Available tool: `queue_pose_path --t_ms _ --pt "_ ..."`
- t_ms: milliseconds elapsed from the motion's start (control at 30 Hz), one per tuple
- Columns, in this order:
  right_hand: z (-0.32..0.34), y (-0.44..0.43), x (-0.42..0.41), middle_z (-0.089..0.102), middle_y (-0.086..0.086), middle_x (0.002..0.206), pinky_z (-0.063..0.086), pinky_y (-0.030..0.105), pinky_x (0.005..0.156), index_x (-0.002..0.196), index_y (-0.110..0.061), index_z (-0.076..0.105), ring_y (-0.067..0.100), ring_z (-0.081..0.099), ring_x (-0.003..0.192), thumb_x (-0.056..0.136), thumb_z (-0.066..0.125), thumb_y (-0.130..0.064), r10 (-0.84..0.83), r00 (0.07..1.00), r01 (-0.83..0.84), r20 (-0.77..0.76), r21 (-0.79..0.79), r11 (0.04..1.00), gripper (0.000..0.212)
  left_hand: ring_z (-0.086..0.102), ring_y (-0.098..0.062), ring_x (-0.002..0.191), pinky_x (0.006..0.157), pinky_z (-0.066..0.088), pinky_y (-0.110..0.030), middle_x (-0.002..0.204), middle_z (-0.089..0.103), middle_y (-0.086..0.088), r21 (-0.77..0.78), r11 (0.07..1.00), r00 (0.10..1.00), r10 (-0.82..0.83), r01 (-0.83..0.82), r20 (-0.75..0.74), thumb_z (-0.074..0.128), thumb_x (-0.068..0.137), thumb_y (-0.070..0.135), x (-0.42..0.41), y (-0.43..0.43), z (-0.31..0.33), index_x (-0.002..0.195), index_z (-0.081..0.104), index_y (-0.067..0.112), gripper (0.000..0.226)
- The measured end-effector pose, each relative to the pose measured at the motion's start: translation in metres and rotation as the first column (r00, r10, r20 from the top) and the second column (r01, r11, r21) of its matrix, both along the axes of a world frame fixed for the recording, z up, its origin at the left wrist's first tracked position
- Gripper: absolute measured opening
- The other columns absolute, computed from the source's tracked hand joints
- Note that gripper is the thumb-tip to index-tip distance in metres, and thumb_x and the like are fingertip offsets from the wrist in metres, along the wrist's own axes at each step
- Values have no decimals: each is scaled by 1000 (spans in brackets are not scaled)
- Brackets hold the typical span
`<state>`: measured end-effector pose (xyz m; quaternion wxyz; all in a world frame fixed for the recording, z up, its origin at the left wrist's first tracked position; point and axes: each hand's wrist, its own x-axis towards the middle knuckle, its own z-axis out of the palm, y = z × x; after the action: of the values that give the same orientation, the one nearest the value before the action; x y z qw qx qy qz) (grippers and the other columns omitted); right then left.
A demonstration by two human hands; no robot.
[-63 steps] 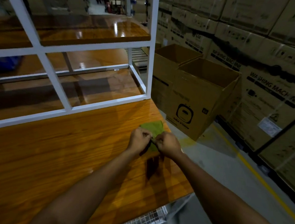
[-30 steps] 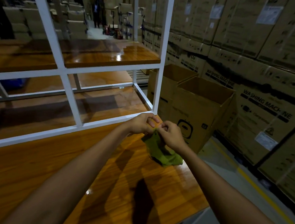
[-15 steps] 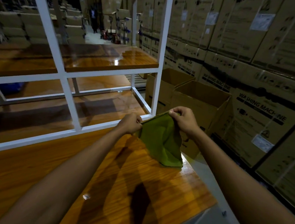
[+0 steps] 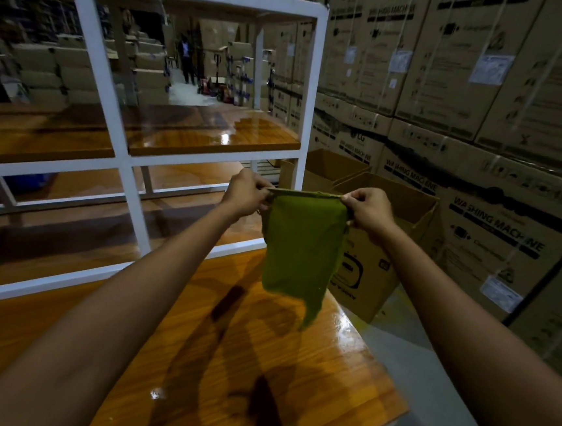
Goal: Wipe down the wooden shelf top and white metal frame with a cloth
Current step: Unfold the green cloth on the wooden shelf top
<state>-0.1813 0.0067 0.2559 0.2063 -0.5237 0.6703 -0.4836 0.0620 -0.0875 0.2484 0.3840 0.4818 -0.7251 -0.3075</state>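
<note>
A green cloth (image 4: pixel 302 248) hangs spread out in the air above the right end of the glossy wooden shelf top (image 4: pixel 165 349). My left hand (image 4: pixel 245 192) pinches its upper left corner and my right hand (image 4: pixel 370 210) pinches its upper right corner, so the top edge is stretched taut between them. The cloth's lower tip dangles just over the wood without visibly touching it. The white metal frame (image 4: pixel 112 103) rises behind the shelf top, with a corner post (image 4: pixel 312 93) right behind the cloth.
Two open cardboard boxes (image 4: pixel 371 254) stand on the floor to the right of the shelf. Stacked washing machine cartons (image 4: pixel 484 128) form a wall on the right. More wooden shelves (image 4: pixel 195 130) lie behind the frame. A person stands far back in the aisle (image 4: pixel 186 58).
The cloth lay bunched on the shelf top under both hands. Both hands lifted it and pulled apart, so it now hangs unfolded and higher. The view has tilted upward.
</note>
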Motion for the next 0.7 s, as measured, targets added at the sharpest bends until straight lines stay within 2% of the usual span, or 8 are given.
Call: queue_pose_path --t_ms 67,133,267,367,433,533,600,700 --pt "2 -9 1 67 9 91 58 33 61 88 -7 67 20 65 69 98 60 -19 -17 1000 18 -4 21 1000 17 71 -20 76 70 62 -33 89 72 -9 -34 999 998 36 -34 56 61 94 5 -2 -8 5 98 74 7 14" --pt "5 -17 1 67 6 92 58 36 68 86 -13 67 18 65 78 98 60 -20 -39 999 40 -22 8 999 16 71 -21 77 72 61 -38 87 73 -8 -92 994 993 73 -64 98 62 92 5 -5 -15 10 94 76 9 15" --pt "12 -20 6 64 0 95 48 19 59 95 -18 64 11 62 82 99 57 -23 -20 997 13 -75 -93 996 10 66 -18 94 73 49 -24 104 74 -6 -277 953 979 163 -125 120 60 93 6 -8 -9 16 106 76 9 21" --pt "2 -7 2 64 -3 96 52 22 65 98 -21 64 9 62 86 99 56 -24 28 988 -50 -151 -143 989 8 67 -19 94 80 53 -29 105 74 -6 -395 913 978 168 -106 126 59 93 6 -4 6 6 110 75 10 24" --pt "-20 10 -3 63 -5 97 54 25 71 101 -20 64 10 62 88 98 56 -24 92 977 -117 -192 -123 985 9 68 -20 88 76 55 -33 99 75 -8 -426 900 977 161 -89 137 61 91 6 3 23 -17 107 76 11 23" --pt "-77 49 -2 64 -7 93 54 25 70 98 -21 64 8 62 83 98 57 -18 246 918 -255 -312 11 967 8 65 -26 79 68 54 -37 88 72 -11 -395 916 968 160 -72 194 62 87 9 17 61 -81 94 76 10 16" --pt "-128 75 0 66 -5 87 55 34 68 93 -19 65 11 63 76 97 58 -16 357 842 -335 -405 127 934 8 63 -30 79 65 52 -37 84 70 -9 -338 941 930 134 -11 343 61 84 14 29 92 -140 88 75 14 14" --pt "-199 111 2 65 0 79 51 42 68 85 -15 62 17 60 71 96 56 -16 526 721 -385 -451 371 845 13 61 -35 87 67 51 -39 83 67 -10 -210 955 853 -73 208 518 46 81 28 51 138 -223 85 72 14 29"
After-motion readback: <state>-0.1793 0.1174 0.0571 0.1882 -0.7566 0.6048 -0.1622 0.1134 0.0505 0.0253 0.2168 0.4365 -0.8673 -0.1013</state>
